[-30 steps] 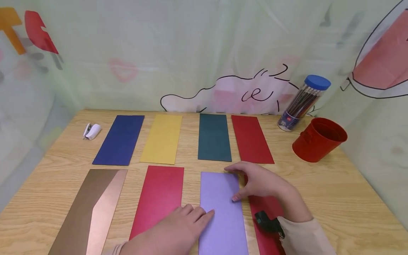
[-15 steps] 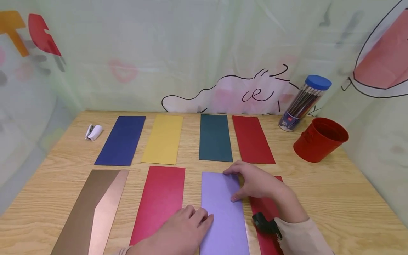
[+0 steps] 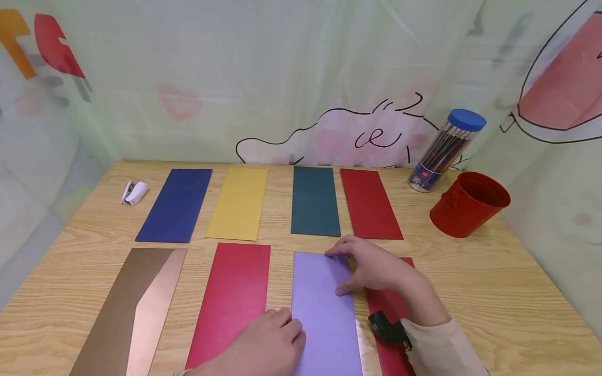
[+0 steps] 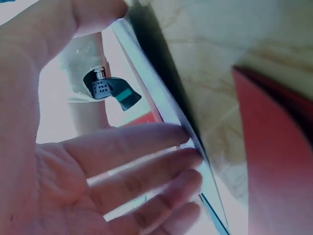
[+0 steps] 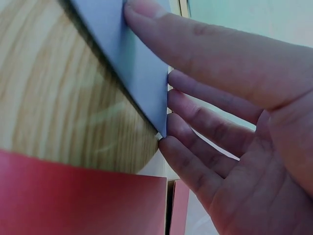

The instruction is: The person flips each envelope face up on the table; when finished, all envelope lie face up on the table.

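Note:
A long lavender card (image 3: 324,318) lies flat on the table, between both hands. My left hand (image 3: 270,339) rests along its left edge. In the left wrist view, fairly straight fingers (image 4: 142,159) touch that edge, with the thumb tip farther along it. At the card's far right corner is my right hand (image 3: 371,263). Its thumb touches the top face, while its fingertips meet the far edge in the right wrist view. A crimson card (image 3: 237,292) lies to the left, partly under the left hand's outline. My right forearm partly hides a red card (image 3: 390,308).
A bronze card (image 3: 136,303) lies at left. Behind are blue (image 3: 175,205), yellow (image 3: 237,203), dark green (image 3: 315,201) and red (image 3: 371,203) cards. A white stapler (image 3: 135,193) sits back left; a pencil tube (image 3: 444,151) and red bucket (image 3: 463,211) stand back right.
My left hand's fingers have drawn back from over the lavender card to its left edge. My right hand has shifted slightly left along the card's far edge.

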The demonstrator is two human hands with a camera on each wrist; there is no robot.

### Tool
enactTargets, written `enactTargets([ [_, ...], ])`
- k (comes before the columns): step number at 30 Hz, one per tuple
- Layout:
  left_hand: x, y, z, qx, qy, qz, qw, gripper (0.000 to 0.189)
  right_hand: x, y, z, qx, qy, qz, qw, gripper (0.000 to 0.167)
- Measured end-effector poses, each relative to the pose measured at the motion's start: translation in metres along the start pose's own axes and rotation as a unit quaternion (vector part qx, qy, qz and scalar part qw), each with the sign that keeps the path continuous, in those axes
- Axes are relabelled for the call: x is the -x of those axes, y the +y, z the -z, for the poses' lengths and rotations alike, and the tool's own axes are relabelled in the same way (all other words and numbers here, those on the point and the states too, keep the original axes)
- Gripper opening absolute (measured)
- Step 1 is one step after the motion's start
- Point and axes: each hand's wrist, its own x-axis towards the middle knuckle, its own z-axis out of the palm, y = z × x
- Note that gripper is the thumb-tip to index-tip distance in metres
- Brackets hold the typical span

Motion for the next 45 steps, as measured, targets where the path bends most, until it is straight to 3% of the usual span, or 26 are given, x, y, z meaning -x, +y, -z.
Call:
enactTargets([
  [4,-0.004,-0.001,0.004,0.02,-0.016,-0.039,0.9989,0.031,0.0,0.0,0.0,0.006,0.003,0.01,0.9999,0.062],
  [6,-0.005,-0.001,0.007,0.06,-0.037,-0.047,0.9964,0.027,0.0,0.0,0.001,0.008,0.004,0.02,0.9998,0.06],
  [8,-0.006,0.0,0.01,0.109,-0.057,-0.037,0.9918,0.027,0.0,0.001,0.002,0.004,0.003,0.03,0.9995,0.06],
  [12,-0.004,0.005,0.016,0.16,-0.059,-0.006,0.9854,0.042,0.0,0.003,0.003,-0.008,0.005,0.047,0.9989,0.06],
  [16,-0.002,0.009,0.023,0.164,-0.053,0.009,0.985,0.065,0.002,0.006,0.005,-0.037,0.007,0.055,0.9978,0.066],
  [19,-0.001,0.013,0.027,0.174,-0.072,0.023,0.9818,0.08,0.002,0.008,0.007,-0.076,0.005,0.052,0.9958,0.069],
  [24,-0.004,0.018,0.036,0.233,-0.131,0.07,0.961,0.094,0.001,0.01,0.009,-0.158,0.026,0.058,0.9854,0.066],
  [26,-0.005,0.017,0.039,0.257,-0.139,0.085,0.9527,0.093,0.001,0.011,0.01,-0.192,0.035,0.061,0.9788,0.064],
  [30,-0.002,0.016,0.04,0.301,-0.074,0.093,0.9462,0.09,0.001,0.013,0.01,-0.25,0.041,0.083,0.9637,0.059],
  [34,0.0,0.015,0.041,0.339,0.019,0.089,0.9363,0.083,0.001,0.015,0.01,-0.306,0.042,0.147,0.9396,0.073],
  [36,0.0,0.014,0.043,0.358,0.027,0.095,0.9286,0.079,0.001,0.016,0.009,-0.328,0.04,0.171,0.9282,0.085],
  [38,-0.001,0.013,0.044,0.38,0.024,0.103,0.9188,0.074,0.0,0.015,0.007,-0.335,0.045,0.18,0.9236,0.093],
  [40,-0.001,0.013,0.045,0.399,0.03,0.106,0.9103,0.068,-0.001,0.015,0.005,-0.33,0.05,0.174,0.9267,0.096],
  [42,-0.001,0.013,0.045,0.404,0.042,0.108,0.9074,0.063,-0.002,0.015,0.003,-0.308,0.055,0.156,0.937,0.094],
  [45,0.001,0.011,0.043,0.389,0.045,0.121,0.912,0.061,-0.003,0.015,0.0,-0.259,0.052,0.123,0.9566,0.087],
])
